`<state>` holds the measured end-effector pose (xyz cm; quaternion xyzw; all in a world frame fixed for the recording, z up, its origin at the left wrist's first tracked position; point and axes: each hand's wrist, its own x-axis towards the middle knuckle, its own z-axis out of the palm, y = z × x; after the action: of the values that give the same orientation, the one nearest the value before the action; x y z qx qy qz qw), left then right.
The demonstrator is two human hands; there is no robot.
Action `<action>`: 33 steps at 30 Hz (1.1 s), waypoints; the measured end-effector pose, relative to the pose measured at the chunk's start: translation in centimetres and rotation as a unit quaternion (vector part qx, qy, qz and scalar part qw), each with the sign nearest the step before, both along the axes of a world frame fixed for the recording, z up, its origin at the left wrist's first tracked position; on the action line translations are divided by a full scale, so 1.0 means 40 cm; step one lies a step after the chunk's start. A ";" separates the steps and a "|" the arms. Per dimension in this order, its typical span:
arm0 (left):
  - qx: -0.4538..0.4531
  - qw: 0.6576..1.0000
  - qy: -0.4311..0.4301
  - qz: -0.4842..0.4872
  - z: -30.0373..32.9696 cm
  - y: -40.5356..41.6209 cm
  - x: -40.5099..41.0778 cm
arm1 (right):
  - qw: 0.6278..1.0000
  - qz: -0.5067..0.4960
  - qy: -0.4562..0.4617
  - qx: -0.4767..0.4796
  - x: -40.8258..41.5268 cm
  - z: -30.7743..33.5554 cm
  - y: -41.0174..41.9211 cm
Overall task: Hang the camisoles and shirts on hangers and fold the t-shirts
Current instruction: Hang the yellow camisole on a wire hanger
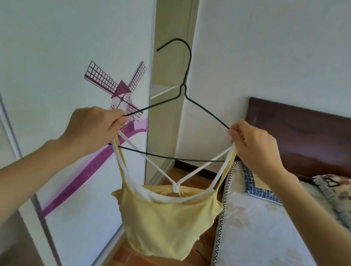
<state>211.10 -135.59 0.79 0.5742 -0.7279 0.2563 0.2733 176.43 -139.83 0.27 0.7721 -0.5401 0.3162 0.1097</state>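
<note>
Beside the bed [266,249], left hand [93,129] and right hand [256,149] each pinch hanger [180,110] ends, seemingly with the yellow camisole [163,222] straps.

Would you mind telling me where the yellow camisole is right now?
In the head view, the yellow camisole hangs mid-frame from the black wire hanger, its straps held at the hanger's ends by the left hand and right hand, beside the bed.

From my feed I see two bare forearms reaching in from the lower corners, with no sleeves, watch, bracelets or rings showing. The left hand [93,129] and the right hand [256,150] are ungloved, with short, plain fingernails.
</note>
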 end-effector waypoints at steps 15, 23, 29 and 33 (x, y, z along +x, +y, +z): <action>-0.083 0.982 0.065 -0.157 0.048 -0.589 -0.105 | 0.983 -0.123 -0.052 -0.129 -0.110 0.032 -0.424; -0.100 0.976 0.084 -0.172 0.083 -0.880 -0.117 | 0.975 -0.155 -0.048 -0.152 -0.108 0.065 -0.666; -0.071 0.980 0.072 -0.175 0.059 -1.096 -0.128 | 0.982 -0.159 -0.013 -0.101 -0.129 0.052 -0.866; -0.057 0.982 0.088 -0.158 0.027 -1.230 -0.155 | 0.986 -0.151 -0.012 -0.068 -0.153 0.035 -1.017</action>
<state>204.90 -184.79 1.87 0.4560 -0.7666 0.1993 0.4057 170.30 -180.50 1.67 0.6687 -0.6289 0.3417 0.2015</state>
